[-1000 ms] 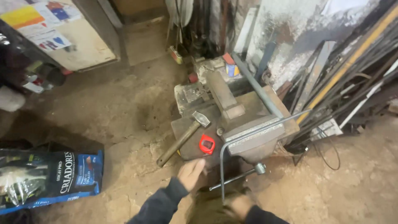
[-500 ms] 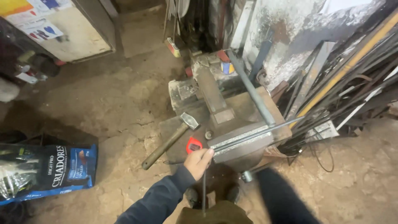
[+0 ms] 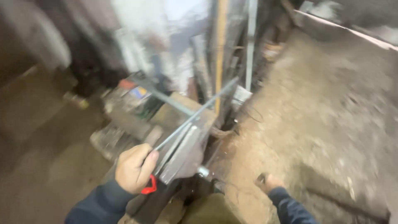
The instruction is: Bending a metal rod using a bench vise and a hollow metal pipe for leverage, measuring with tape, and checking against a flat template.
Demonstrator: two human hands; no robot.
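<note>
Swung rightward since before, view blurred. Left hand [image 3: 133, 168] fist-closed around thin grey metal rod [image 3: 195, 114] lying across grey steel block [image 3: 182, 151], red tool [image 3: 149, 187] beneath. Right hand [image 3: 267, 182] low, grip unclear.

1. Open dirt floor [image 3: 331, 124] spreads wide to the right of the right hand [image 3: 267, 182].
2. The vise [image 3: 182, 153] and a long metal rod [image 3: 195, 116] block the left hand [image 3: 132, 168] ahead.
3. Leaning metal bars [image 3: 222, 49] crowd the wall behind.
</note>
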